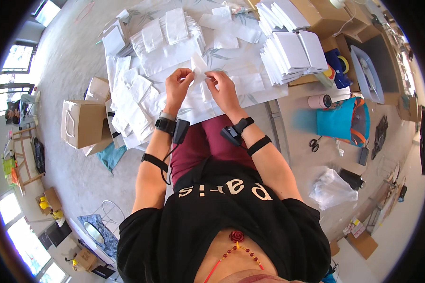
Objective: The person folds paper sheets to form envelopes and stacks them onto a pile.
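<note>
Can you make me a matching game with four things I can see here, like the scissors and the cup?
Things:
1. white sheet
2. scissors
3. carry bag
4. cup

Colour or state:
A. blue with orange edging
B. pink
C. pinched by the left hand
D. black

Right pairs: 1-C, 2-D, 3-A, 4-B

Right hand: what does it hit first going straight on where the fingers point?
The right hand would likely meet the thin white sheet first, just by its fingertips; whether they already touch is hard to tell here.
</note>
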Available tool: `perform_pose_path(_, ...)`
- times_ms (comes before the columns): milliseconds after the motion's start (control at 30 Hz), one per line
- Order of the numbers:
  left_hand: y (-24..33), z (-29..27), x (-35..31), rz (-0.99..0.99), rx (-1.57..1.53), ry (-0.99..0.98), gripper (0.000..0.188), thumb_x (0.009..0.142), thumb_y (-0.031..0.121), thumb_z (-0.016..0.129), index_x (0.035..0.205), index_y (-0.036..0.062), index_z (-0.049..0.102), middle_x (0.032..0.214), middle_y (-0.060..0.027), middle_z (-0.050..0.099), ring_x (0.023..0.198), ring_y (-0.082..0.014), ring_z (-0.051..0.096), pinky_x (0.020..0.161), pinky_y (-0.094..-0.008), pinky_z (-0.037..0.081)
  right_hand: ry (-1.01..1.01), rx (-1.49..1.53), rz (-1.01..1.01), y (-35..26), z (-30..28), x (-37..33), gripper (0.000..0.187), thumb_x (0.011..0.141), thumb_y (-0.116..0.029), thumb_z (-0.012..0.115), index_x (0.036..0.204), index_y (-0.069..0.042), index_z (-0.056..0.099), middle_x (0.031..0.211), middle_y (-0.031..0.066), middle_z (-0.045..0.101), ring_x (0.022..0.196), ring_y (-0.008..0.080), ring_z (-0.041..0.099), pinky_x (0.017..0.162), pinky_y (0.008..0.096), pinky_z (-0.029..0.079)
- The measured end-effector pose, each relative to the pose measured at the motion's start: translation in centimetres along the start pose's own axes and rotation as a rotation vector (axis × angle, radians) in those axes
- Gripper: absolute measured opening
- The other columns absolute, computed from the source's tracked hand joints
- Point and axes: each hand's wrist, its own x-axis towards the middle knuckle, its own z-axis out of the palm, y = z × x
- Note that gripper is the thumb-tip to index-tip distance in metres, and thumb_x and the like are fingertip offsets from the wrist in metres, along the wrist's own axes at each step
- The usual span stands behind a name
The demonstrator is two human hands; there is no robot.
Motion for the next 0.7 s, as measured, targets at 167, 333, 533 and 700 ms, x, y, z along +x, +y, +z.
perform_pose_path(167,1.7,-1.5,-3.0,0.027,-0.017,0.020,0.018,0.097,0.009,0.071,0.109,-0.0051,0.071,0.097,-0.0044,0.072,0.089,-0.0093,0.066,0.081,-0.0260,0.055,-0.005,0.101,-0.011,-4.3,1.3,0.9,0.018,0.096,-0.008,0.071,0.112,0.000,0.072,0.103,0.0142,0.074,0.088,0.0244,0.073,0.078,0.0338,0.057)
perform_pose_path(333,4.5,-2.3,-4.9,0.233,0.135,0.136,0.011,0.092,0.006,0.073,0.099,-0.0025,0.073,0.091,-0.0081,0.074,0.082,-0.0139,0.071,0.080,-0.0285,0.056,-0.030,0.112,-0.030,-7.3,1.7,1.0,0.015,0.096,-0.007,0.072,0.108,0.002,0.073,0.099,0.0130,0.077,0.084,0.0200,0.076,0.077,0.0308,0.059)
perform_pose_path(533,6.7,-3.1,-6.3,0.341,0.232,0.207,0.007,0.089,0.002,0.074,0.095,-0.0014,0.073,0.092,-0.0106,0.074,0.082,-0.0191,0.073,0.079,-0.0305,0.057,-0.013,0.126,-0.048,-9.1,2.5,0.5,0.013,0.095,-0.007,0.071,0.105,0.002,0.072,0.098,0.0156,0.075,0.081,0.0253,0.074,0.072,0.0330,0.058)
perform_pose_path(700,7.5,-3.5,-7.2,0.369,0.282,0.226,0.006,0.088,0.002,0.074,0.093,-0.0011,0.072,0.091,-0.0105,0.074,0.084,-0.0201,0.074,0.079,-0.0314,0.057,-0.042,0.131,-0.091,-9.9,2.5,0.2,0.012,0.095,-0.004,0.071,0.105,0.003,0.072,0.098,0.0151,0.075,0.081,0.0249,0.075,0.072,0.0328,0.058)
